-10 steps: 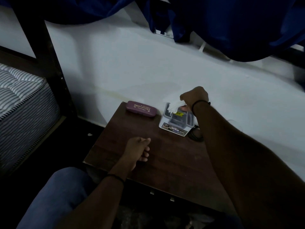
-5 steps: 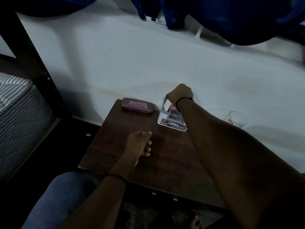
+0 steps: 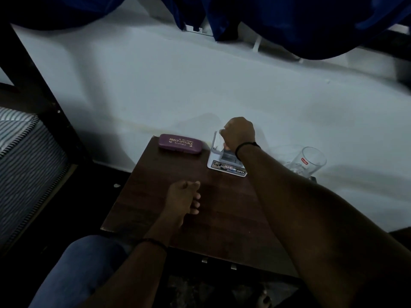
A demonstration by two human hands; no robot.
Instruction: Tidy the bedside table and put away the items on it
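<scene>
A dark wooden bedside table point(image 3: 222, 218) stands against a white wall. At its back edge lies a purple glasses case point(image 3: 180, 143). To the right of the case is a clear display box point(image 3: 226, 167) on a white printed base. My right hand point(image 3: 239, 134) rests on top of this box as a fist. Only a pale sliver of the white tissue shows at its knuckles. My left hand point(image 3: 181, 197) lies on the table's middle, loosely curled and holding nothing. A clear drinking glass point(image 3: 309, 162) stands at the table's far right corner, partly behind my right forearm.
A striped mattress point(image 3: 24, 156) and a dark bed post point(image 3: 37, 85) are to the left. Blue curtains point(image 3: 289, 23) hang above the wall. My knee in blue jeans point(image 3: 82, 270) is at the table's near left corner. The floor below is dark.
The white tissue seen in my right hand one second ago is now almost hidden under the fist on the box. The view shifted, and the glass came into sight. The left hand stayed put.
</scene>
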